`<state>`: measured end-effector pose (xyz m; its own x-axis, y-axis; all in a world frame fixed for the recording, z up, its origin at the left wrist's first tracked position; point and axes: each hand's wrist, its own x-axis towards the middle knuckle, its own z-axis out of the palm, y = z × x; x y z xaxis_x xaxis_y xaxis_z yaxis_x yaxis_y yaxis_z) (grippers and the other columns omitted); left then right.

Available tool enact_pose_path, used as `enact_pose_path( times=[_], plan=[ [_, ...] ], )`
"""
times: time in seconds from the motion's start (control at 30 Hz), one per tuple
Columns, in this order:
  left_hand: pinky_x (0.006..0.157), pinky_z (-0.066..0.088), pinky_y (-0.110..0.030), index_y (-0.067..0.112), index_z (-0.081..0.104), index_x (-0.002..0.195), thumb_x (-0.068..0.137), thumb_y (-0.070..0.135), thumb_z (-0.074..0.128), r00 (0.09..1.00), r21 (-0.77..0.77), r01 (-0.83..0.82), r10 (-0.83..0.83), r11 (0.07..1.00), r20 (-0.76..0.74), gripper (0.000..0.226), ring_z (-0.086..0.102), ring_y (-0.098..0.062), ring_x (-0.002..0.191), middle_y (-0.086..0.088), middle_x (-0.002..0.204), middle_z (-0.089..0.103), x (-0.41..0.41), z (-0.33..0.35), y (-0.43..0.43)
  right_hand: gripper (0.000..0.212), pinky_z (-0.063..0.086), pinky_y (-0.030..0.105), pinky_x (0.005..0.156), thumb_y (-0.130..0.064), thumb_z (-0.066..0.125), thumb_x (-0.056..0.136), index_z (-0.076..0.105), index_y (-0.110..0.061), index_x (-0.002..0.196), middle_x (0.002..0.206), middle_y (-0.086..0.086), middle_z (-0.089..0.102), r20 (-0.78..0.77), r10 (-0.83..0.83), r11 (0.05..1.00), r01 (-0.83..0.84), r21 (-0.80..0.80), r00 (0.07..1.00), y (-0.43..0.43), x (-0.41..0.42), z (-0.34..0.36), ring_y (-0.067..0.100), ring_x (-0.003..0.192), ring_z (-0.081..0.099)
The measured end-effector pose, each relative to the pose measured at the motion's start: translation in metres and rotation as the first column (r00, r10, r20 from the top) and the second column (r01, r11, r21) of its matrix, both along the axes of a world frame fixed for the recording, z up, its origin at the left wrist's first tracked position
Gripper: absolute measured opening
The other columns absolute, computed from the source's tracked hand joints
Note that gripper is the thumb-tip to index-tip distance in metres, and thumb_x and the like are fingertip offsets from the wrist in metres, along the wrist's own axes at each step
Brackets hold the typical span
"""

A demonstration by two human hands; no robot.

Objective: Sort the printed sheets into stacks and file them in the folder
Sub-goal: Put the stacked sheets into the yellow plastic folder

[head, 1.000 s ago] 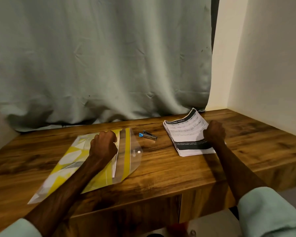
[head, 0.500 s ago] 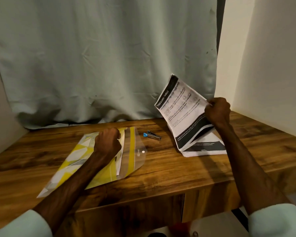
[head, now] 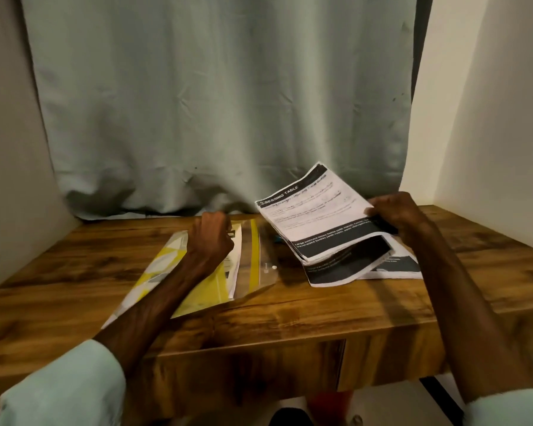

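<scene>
Over the right of the table [head: 320, 309], right hand [head: 397, 216] pinches a lifted bundle of sheets [head: 314, 216] by its right edge, bottom pages sagging; left hand [head: 211, 238] curls on the folder [head: 166, 265], grip unclear. Suggest: square the bundle first, then slide it in flat.

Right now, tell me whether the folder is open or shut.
Open: the folder has its clear flap spread on the desk, sheets showing at its mouth.

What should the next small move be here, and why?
Probably carry the sheets left to the folder: the right hand holds them above the table, and the left hand grips the folder with its flap open.
</scene>
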<state>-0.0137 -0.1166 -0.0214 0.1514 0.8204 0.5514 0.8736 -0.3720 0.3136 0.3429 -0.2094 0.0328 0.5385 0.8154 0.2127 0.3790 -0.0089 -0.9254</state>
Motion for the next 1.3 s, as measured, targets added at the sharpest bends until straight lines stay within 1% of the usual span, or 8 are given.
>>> enact_pose_path(
  times=[0.1, 0.27, 0.43, 0.6, 0.77, 0.97, 1.1, 1.3],
  plan=[
    [0.080, 0.051, -0.040, 0.014, 0.070, 0.102, 0.079, 0.005, 0.068, 1.000, -0.021, 0.004, -0.003, 1.000, 0.023, 0.024, 0.061, -0.037, 0.105, -0.013, 0.108, 0.066, 0.000, 0.001, -0.004, 0.018, 0.057, 0.041, 0.084, 0.004, 0.071, 0.085, 0.072, 0.009, 0.103, 0.099, 0.026, 0.072, -0.072, 0.053, 0.994, -0.060, -0.093, 0.996, 0.005, -0.002, -0.013, 0.033, 0.083, 0.065],
    [0.083, 0.050, -0.039, 0.016, 0.068, 0.103, 0.078, 0.005, 0.067, 1.000, -0.050, 0.014, -0.013, 0.999, 0.029, 0.027, 0.060, -0.035, 0.106, -0.011, 0.113, 0.063, 0.003, 0.000, -0.005, 0.006, 0.045, 0.029, 0.058, 0.001, 0.070, 0.088, 0.071, 0.007, 0.089, 0.093, 0.026, 0.068, 0.135, -0.017, 0.977, 0.045, -0.208, 0.991, 0.018, 0.004, -0.041, 0.025, 0.069, 0.057],
    [0.076, 0.051, -0.035, 0.016, 0.074, 0.101, 0.075, 0.002, 0.070, 1.000, -0.032, -0.004, 0.004, 0.999, 0.009, 0.030, 0.065, -0.035, 0.100, -0.011, 0.105, 0.069, 0.006, -0.001, -0.003, 0.027, 0.054, 0.041, 0.088, -0.004, 0.067, 0.087, 0.069, 0.005, 0.112, 0.116, 0.023, 0.069, 0.207, -0.110, 0.950, 0.164, -0.266, 0.972, 0.035, 0.018, -0.075, 0.030, 0.092, 0.063],
    [0.078, 0.053, -0.035, 0.014, 0.075, 0.103, 0.076, 0.003, 0.073, 1.000, -0.022, -0.014, 0.013, 1.000, -0.006, 0.029, 0.066, -0.033, 0.101, -0.010, 0.106, 0.071, 0.007, -0.004, -0.001, 0.056, 0.047, 0.043, 0.104, -0.038, 0.081, 0.084, 0.062, -0.004, 0.124, 0.130, 0.018, 0.065, 0.463, -0.087, 0.875, 0.290, -0.388, 0.882, 0.040, 0.008, -0.090, 0.036, 0.122, 0.058],
    [0.079, 0.055, -0.036, 0.014, 0.075, 0.100, 0.078, 0.002, 0.075, 1.000, -0.027, -0.003, 0.003, 1.000, -0.002, 0.025, 0.066, -0.031, 0.101, -0.008, 0.105, 0.072, 0.009, -0.007, 0.000, 0.067, 0.040, 0.044, 0.107, -0.041, 0.083, 0.083, 0.053, -0.003, 0.129, 0.138, 0.018, 0.056, 0.525, 0.053, 0.846, 0.241, -0.476, 0.850, 0.037, 0.002, -0.094, 0.035, 0.129, 0.050],
    [0.082, 0.054, -0.037, 0.020, 0.072, 0.099, 0.077, 0.006, 0.072, 1.000, -0.033, 0.023, -0.024, 0.999, -0.008, 0.026, 0.064, -0.029, 0.102, -0.004, 0.107, 0.069, 0.006, -0.014, 0.004, 0.084, 0.045, 0.043, 0.106, -0.031, 0.089, 0.076, 0.045, 0.000, 0.140, 0.144, 0.019, 0.051, 0.436, 0.085, 0.827, 0.181, -0.532, 0.896, 0.042, 0.005, -0.085, 0.035, 0.132, 0.049],
    [0.080, 0.054, -0.037, 0.020, 0.072, 0.098, 0.078, 0.006, 0.072, 1.000, -0.017, 0.023, -0.023, 1.000, -0.007, 0.025, 0.065, -0.030, 0.100, -0.005, 0.106, 0.070, 0.006, -0.012, 0.003, 0.086, 0.049, 0.043, 0.103, -0.028, 0.094, 0.069, 0.052, 0.002, 0.138, 0.140, 0.019, 0.058, 0.355, 0.095, 0.827, 0.125, -0.548, 0.930, 0.048, 0.015, -0.079, 0.035, 0.126, 0.057],
    [0.076, 0.051, -0.033, 0.019, 0.075, 0.097, 0.075, 0.003, 0.071, 1.000, -0.010, 0.016, -0.017, 1.000, -0.015, 0.027, 0.067, -0.030, 0.098, -0.005, 0.103, 0.073, 0.004, -0.008, 0.005, 0.081, 0.054, 0.045, 0.099, -0.037, 0.091, 0.071, 0.054, -0.007, 0.136, 0.130, 0.015, 0.066, 0.081, 0.173, 0.842, -0.105, -0.530, 0.982, 0.056, 0.032, -0.073, 0.032, 0.110, 0.067]
  ],
)
